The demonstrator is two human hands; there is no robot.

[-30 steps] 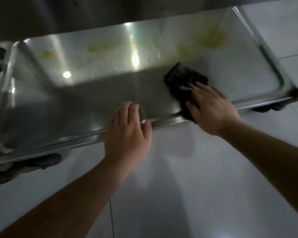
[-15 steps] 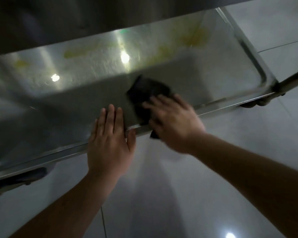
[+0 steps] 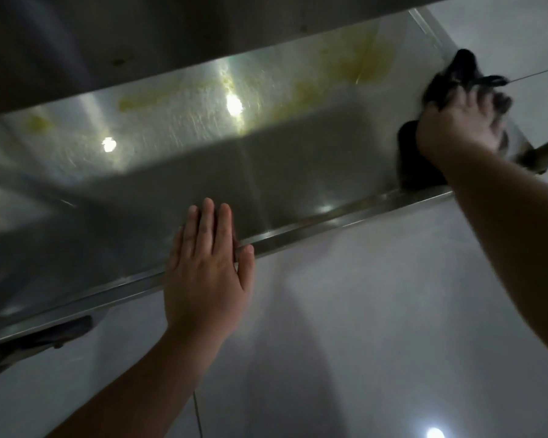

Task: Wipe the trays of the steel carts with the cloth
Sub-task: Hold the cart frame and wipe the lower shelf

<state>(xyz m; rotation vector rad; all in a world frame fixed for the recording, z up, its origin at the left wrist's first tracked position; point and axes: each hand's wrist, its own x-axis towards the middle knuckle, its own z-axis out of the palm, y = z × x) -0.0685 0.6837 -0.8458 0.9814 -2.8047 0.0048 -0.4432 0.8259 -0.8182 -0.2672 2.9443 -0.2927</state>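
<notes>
Since the earlier frames, the right hand (image 3: 459, 124) has carried the dark, crumpled cloth (image 3: 456, 74) from the middle of the near edge to the far right of the frame, at the right-hand end of the shallow stainless-steel cart tray (image 3: 203, 172); the left hand (image 3: 203, 273) has stayed on the near rim.

Right hand: fingers curled round the bunched cloth, which shows above and below the fist. Motion blur hides whether the cloth is pressed against the tray's end wall or raised just off it.

Left hand: flat, fingers straight and close together, lying across the folded steel rim at lower centre, thumb along the rim's outer face. It holds nothing. Judged purpose: to steady the wheeled cart against the wiping strokes.

Tray: brushed, reflective steel with a raised lip and rounded inner corners. It mirrors several ceiling lights.

Yellowish dried stains (image 3: 364, 64) remain in a band along the far side, from upper left to upper right, beneath the shadow of the upper steel shelf (image 3: 140, 42). Judged as unwiped.

A dark caster wheel (image 3: 45, 336) shows under the lower-left corner. Pale glossy floor tiles (image 3: 361, 343) fill the lower frame.
</notes>
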